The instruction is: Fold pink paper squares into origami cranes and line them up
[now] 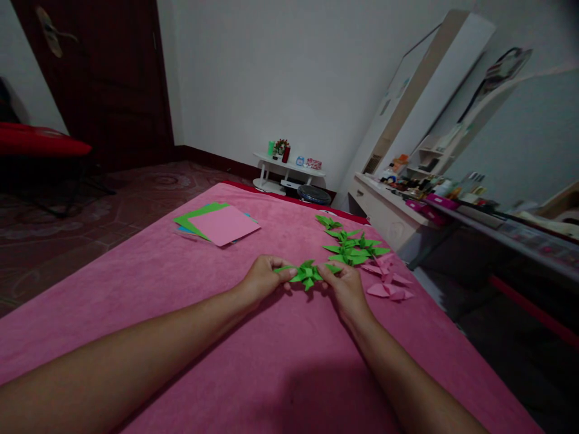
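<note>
Between my two hands is a green origami crane (308, 274), its wings spread to the sides just above the pink cloth. My left hand (268, 277) pinches the left wing between thumb and fingers. On the other side, my right hand (346, 287) grips the right wing the same way. Just beyond my right hand lie several finished green paper cranes (350, 247) in a cluster. Close to them, on the right, rest pink paper cranes (389, 292). A fanned stack of square paper, with a pink sheet (226, 225) on top and a green sheet (192, 218) under it, lies farther left.
The pink cloth (181, 313) covers the surface under my arms. Along the right stands a white dressing table (384, 202) crowded with small items. A low white shelf (289, 164) with ornaments is by the far wall. A dark red door (104, 78) is at the left.
</note>
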Action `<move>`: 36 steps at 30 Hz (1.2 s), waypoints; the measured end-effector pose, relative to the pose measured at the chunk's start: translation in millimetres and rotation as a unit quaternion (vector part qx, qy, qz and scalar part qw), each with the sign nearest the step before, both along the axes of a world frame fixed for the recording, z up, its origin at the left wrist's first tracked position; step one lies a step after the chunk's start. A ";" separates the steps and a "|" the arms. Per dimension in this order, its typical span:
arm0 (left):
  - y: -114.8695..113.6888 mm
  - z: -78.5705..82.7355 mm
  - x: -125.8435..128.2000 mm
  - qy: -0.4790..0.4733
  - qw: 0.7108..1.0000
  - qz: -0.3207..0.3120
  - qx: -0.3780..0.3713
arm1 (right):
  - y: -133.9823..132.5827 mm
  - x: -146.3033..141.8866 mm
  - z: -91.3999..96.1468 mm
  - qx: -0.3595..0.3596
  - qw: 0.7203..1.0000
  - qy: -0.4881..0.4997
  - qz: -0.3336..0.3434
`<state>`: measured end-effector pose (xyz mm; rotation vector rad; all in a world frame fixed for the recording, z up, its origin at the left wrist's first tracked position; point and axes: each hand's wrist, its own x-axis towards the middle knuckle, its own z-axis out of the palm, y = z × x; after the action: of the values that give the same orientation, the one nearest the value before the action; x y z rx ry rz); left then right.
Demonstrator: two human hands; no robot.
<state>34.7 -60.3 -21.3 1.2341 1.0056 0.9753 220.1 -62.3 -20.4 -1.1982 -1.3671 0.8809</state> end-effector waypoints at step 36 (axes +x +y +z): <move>27.1 -20.9 -13.4 0.299 0.930 0.054 0.205 | 8.7 13.1 -8.0 0.021 0.982 -0.185 -0.044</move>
<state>21.3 -33.3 -42.2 1.9150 1.3934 0.9398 233.2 -53.6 -28.4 -1.4279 -1.6025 0.5808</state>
